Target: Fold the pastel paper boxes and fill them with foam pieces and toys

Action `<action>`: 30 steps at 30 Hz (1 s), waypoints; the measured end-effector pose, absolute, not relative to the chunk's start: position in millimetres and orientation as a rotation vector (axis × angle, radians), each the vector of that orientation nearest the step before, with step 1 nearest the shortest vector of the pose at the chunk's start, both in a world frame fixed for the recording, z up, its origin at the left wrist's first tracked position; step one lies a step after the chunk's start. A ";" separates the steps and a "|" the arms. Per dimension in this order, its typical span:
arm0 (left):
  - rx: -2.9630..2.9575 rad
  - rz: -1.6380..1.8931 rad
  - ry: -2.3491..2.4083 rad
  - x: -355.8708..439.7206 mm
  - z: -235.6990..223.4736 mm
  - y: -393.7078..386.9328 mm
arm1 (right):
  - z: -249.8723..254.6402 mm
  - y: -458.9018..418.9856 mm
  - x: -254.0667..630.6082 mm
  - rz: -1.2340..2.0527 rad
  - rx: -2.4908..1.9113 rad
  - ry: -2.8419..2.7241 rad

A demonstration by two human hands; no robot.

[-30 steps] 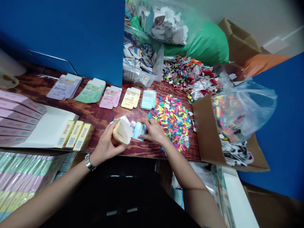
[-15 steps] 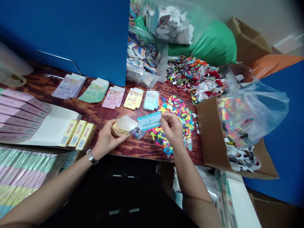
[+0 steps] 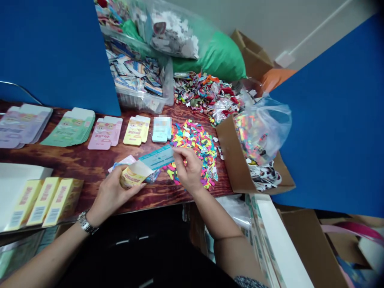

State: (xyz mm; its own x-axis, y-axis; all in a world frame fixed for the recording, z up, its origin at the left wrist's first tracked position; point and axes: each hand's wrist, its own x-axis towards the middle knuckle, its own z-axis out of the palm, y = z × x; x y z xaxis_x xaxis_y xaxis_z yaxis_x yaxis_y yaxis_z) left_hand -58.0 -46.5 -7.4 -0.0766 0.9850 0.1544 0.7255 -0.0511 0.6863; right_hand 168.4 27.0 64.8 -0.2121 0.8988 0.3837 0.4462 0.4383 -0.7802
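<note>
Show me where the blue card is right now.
In the head view, the blue card is pinched in the right hand, above the bright paper scraps, next to the yellow carton held in the left hand.

A dark-grained wooden table (image 3: pixel 84 164) carries 5 flat stacks of printed card box blanks (image 3: pixel 105 133) in a row: purple, green, pink, yellow, and a pale blue one blurred out. Just beside them lies a heap of neon paper scraps (image 3: pixel 195 140). Behind stand a clear plastic tub of printed cards (image 3: pixel 141 86) and a bulging green plastic bag (image 3: pixel 222 56) — while 3 yellow cartons (image 3: pixel 45 202) sit near the table's edge. A brown cardboard box (image 3: pixel 232 160) holds a clear plastic bag (image 3: pixel 264 124) of colourful scraps, with a tall blue panel (image 3: pixel 54 52) at the far left.
</note>
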 end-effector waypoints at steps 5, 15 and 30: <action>1.849 0.930 1.762 -47.2 -6.0 -41.3 | 56.5 22.9 163.7 0.583 -1.057 -2.035; 1.917 0.937 1.697 -38.9 -8.4 -32.5 | 32.7 74.3 259.6 0.258 -1.735 -1.887; 2.016 0.880 1.580 -14.6 -1.7 -13.6 | 38.1 102.0 299.3 0.536 -1.841 -1.901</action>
